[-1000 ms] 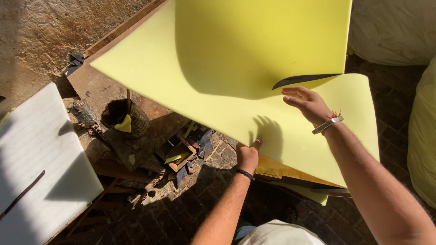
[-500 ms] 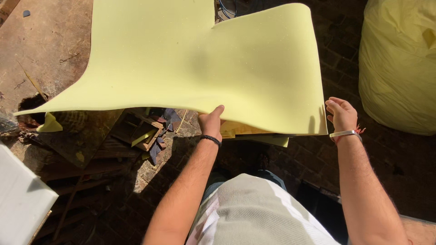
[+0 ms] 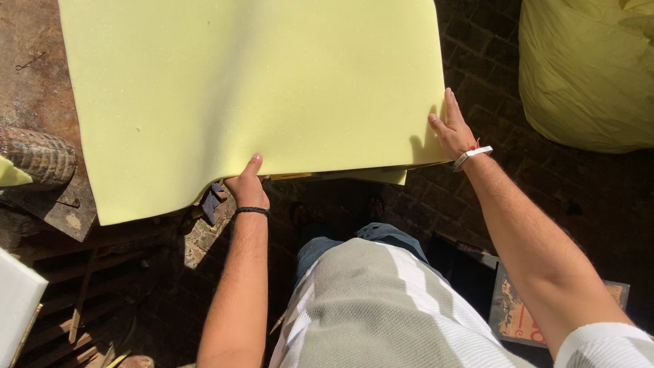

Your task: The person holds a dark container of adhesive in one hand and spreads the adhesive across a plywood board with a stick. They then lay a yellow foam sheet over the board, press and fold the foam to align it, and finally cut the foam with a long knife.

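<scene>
- At the far left a white panel (image 3: 15, 307) pokes into the lower corner, and above it a worn tyre-like roll (image 3: 37, 157) rests on a rusty metal plate (image 3: 65, 208).
- The pale yellow foam sheet (image 3: 252, 95) lies spread flat over a worktable, covering nearly all of it; its near-left corner overhangs the edge and sags a little.
- The left hand (image 3: 247, 185) pinches the sheet's near edge — thumb on top, fingers curled underneath — a closed grip that looks suited to tugging the sheet square.
- Below that hand, scraps of wood and metal (image 3: 208, 211) lie on the brick floor (image 3: 558, 184).
- The right hand (image 3: 451, 129) lies open and flat against the sheet's right edge near the corner, fingers extended, pressing rather than clasping — seemingly to steady that side.
- Far right, a bulging yellow sack (image 3: 586, 75) stands well apart from the sheet, and a printed picture panel (image 3: 518, 317) lies on the ground beside the person's right arm.
</scene>
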Tool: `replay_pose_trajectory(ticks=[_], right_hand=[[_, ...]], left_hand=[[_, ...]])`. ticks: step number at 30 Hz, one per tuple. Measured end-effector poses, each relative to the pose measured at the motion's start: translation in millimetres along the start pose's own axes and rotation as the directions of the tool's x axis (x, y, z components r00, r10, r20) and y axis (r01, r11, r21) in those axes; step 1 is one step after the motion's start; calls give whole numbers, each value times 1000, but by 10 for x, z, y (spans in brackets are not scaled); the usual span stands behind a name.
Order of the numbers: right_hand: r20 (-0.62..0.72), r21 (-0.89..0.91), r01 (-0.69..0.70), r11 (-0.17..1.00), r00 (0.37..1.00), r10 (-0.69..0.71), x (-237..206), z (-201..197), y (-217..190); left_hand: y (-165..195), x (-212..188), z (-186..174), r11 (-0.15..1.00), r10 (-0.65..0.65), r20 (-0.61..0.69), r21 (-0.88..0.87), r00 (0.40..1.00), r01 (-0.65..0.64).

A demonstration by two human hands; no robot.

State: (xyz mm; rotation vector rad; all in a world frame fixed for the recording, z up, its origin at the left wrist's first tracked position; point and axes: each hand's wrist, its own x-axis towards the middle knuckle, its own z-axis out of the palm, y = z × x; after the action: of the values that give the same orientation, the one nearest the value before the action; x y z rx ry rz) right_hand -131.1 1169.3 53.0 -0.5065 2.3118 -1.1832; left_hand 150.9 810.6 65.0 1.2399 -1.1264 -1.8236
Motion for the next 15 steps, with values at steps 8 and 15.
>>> replay_pose_trajectory(ticks=[8,15], right_hand=[[14,-606,50,794,999,-51,-21,272,79],[27,-727,130,674,986,-162,-17,344,227]], left_hand=[[-133,118,-104,970,-11,-65,242,998,27],[-201,137,-182,954,60,-27,295,998,-50]])
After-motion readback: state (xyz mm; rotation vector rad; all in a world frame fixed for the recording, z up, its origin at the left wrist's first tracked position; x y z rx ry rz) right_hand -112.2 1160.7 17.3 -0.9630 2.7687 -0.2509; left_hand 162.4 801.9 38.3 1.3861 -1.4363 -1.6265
